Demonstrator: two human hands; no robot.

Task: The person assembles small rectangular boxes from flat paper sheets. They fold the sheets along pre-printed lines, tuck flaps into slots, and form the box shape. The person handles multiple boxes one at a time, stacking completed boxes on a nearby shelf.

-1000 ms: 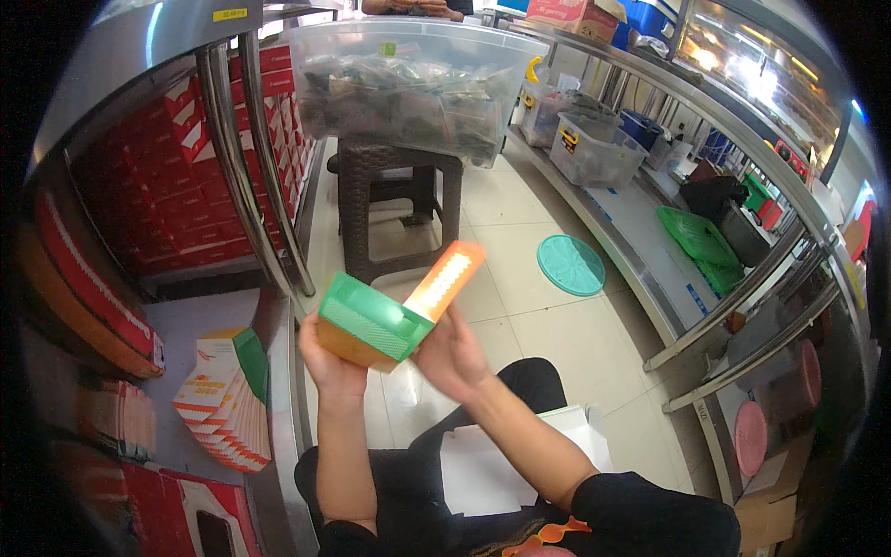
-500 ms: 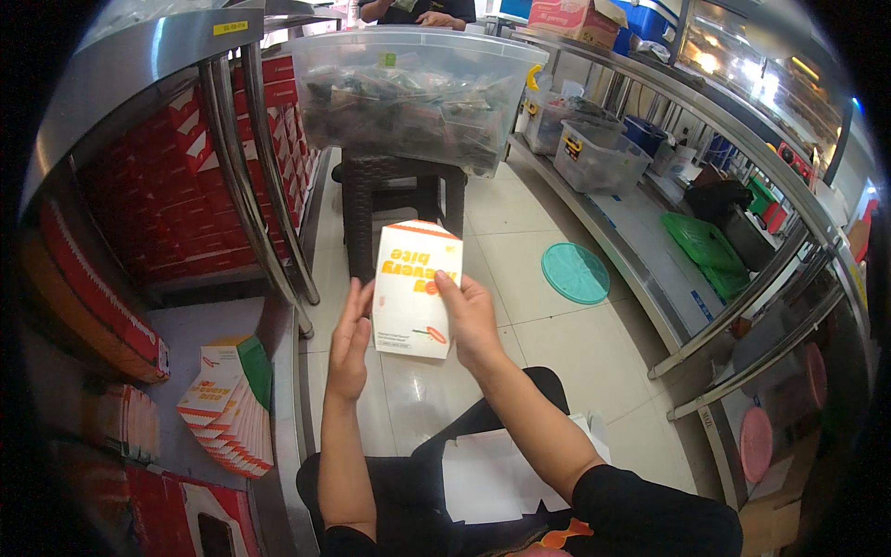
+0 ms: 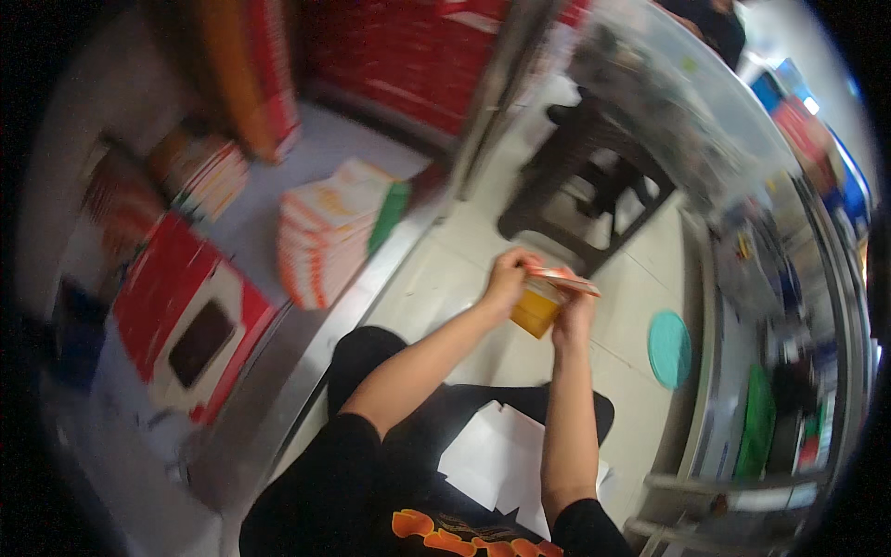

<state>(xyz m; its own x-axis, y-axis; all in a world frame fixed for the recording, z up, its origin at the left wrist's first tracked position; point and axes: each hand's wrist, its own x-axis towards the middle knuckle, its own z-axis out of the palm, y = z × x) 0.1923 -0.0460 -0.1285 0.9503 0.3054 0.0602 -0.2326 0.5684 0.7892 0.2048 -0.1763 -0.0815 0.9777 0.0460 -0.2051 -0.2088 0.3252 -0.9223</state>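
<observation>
So the box (image 3: 535, 314) slid right of centre; left hand (image 3: 507, 280) and right hand (image 3: 574, 317) hold opposite sides, top sloping down-right.

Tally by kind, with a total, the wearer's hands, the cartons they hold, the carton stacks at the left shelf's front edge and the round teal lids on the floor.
Left hand and right hand: 2
Held carton, blurred: 1
Carton stack: 1
Round teal lid: 1
Total: 5
</observation>
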